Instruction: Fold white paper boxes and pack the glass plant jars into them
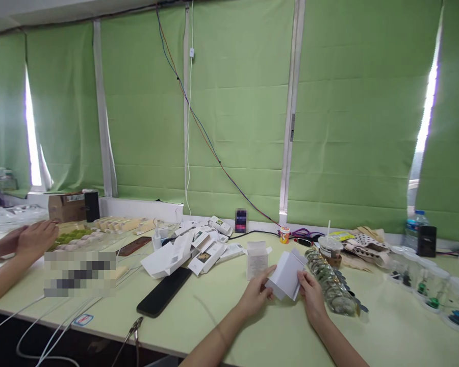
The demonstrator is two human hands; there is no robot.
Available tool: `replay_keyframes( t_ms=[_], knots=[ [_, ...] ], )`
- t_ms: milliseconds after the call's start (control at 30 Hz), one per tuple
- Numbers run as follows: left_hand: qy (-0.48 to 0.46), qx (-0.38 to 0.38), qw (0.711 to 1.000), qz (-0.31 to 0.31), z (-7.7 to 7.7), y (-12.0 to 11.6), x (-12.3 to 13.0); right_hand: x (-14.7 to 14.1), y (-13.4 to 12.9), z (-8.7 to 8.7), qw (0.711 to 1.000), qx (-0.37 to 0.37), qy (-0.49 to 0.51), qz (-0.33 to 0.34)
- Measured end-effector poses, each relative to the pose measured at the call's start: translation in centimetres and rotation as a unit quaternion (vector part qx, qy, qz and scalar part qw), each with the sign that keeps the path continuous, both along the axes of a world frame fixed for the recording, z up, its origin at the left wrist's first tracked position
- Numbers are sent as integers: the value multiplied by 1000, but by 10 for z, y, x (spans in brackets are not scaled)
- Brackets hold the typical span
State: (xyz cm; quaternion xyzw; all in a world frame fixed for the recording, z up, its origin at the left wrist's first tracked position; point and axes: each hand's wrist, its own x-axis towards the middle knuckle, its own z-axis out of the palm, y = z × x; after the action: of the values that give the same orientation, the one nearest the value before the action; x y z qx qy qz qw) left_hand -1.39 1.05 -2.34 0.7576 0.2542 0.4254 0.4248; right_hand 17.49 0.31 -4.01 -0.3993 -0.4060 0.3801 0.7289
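Observation:
Between my two hands is a small white cardboard box (287,275), tilted above the table, with a flap standing out on its right side. My left hand (257,293) grips its left edge, fingers and thumb closed on the card. On the opposite edge, my right hand (312,295) pinches the box near the flap. Just behind my left hand, another white box (257,260) stands upright with its top flaps spread and printed text on its front. Right of my right hand lies a row of clear round containers (331,285).
A pile of white printed boxes (206,247) lies left of centre, with a black phone (164,293) before it. A drink cup (331,250) stands behind the clear containers. Lidded jars (432,285) line the right side. At far left are a co-worker's hands (38,237). Cables (72,311) cross the table's front edge.

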Motion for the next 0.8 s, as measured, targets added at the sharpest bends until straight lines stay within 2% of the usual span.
replay_keyframes(
  t_ms=[100, 333, 500, 567, 667, 800],
  knots=[
    [-5, -16, 1000, 17, -1, 1, 1, 0, 1, 0, 1000, 5, 15, 17],
    [14, 42, 998, 46, 2, 1, -1, 2, 4, -2, 999, 30, -34, 19],
    [-10, 22, 999, -43, 4, 0, -4, 3, 0, 5, 991, 49, -117, -34],
    [-9, 9, 999, -41, 2, 1, -4, 1, -5, 10, 985, 64, -151, -47],
    [15, -13, 1000, -20, -1, 3, -2, -3, -12, 16, 973, 91, -212, -29],
    [7, -8, 997, -74, 1, 1, -3, -9, -18, 18, 954, 119, -273, -16]
  ],
)
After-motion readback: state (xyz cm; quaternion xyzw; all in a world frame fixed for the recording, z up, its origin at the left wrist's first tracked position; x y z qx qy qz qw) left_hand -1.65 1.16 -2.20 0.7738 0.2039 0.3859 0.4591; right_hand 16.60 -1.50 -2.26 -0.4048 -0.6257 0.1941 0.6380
